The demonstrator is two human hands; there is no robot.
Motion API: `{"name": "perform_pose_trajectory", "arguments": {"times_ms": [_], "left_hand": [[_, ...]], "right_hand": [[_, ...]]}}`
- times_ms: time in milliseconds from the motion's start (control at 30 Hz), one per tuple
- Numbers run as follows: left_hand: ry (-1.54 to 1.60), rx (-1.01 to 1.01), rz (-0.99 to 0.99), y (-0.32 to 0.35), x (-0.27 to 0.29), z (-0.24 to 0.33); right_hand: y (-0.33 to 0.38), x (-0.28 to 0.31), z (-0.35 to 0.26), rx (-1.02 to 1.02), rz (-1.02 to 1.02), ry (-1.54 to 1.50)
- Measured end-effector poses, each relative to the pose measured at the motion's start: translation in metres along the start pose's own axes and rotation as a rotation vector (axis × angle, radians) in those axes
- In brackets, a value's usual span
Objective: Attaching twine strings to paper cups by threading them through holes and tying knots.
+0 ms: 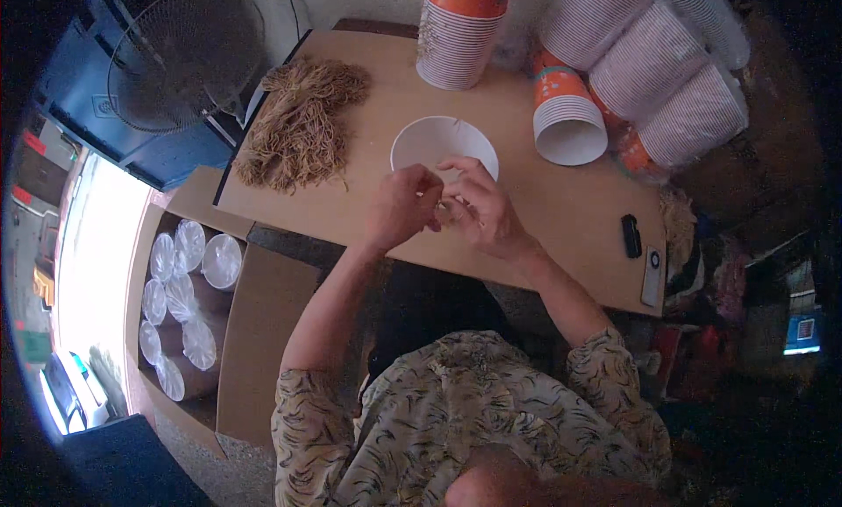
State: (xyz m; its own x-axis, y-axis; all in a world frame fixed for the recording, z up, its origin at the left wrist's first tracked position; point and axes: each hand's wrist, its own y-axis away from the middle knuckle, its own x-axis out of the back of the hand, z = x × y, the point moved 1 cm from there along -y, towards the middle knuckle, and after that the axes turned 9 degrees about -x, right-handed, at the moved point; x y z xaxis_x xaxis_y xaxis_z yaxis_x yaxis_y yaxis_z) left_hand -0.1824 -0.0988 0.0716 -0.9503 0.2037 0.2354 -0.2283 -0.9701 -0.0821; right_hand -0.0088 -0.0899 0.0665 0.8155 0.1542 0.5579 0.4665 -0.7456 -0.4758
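Working at the near side of the white tub [443,140], with left hand [405,207] and right hand [484,210] close together over the counter [570,213]. Cannot tell either grip's state, with fingertips blurred. Looks partway along: seems to leave tan cords [298,130] left of the tub, stacked tubs [458,49] behind; possibly done, plastic-covered bundles [221,261] nearer, farther left.

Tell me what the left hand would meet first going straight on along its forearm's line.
Most likely the white bowl just beyond the left hand; depth is unclear here, so the hand might pass over its near rim first.
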Motion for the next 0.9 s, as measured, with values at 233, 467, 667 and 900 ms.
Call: {"name": "perform_pose_trajectory", "arguments": {"times_ms": [233, 467, 667, 900], "left_hand": [[0.394, 0.044, -0.205, -0.001, 0.004, -0.022], [0.413, 0.014, -0.245, 0.006, 0.001, -0.027], [0.424, -0.002, -0.244, 0.009, 0.003, -0.026], [0.487, -0.027, -0.220, 0.008, 0.002, -0.022]], "right_hand": [[-0.002, 0.008, -0.005, -0.005, -0.018, 0.022], [-0.003, 0.008, -0.007, -0.268, -0.027, -0.278], [-0.008, 0.012, 0.004, -0.327, -0.011, -0.268], [-0.007, 0.019, 0.012, -0.356, -0.060, -0.125]]}}
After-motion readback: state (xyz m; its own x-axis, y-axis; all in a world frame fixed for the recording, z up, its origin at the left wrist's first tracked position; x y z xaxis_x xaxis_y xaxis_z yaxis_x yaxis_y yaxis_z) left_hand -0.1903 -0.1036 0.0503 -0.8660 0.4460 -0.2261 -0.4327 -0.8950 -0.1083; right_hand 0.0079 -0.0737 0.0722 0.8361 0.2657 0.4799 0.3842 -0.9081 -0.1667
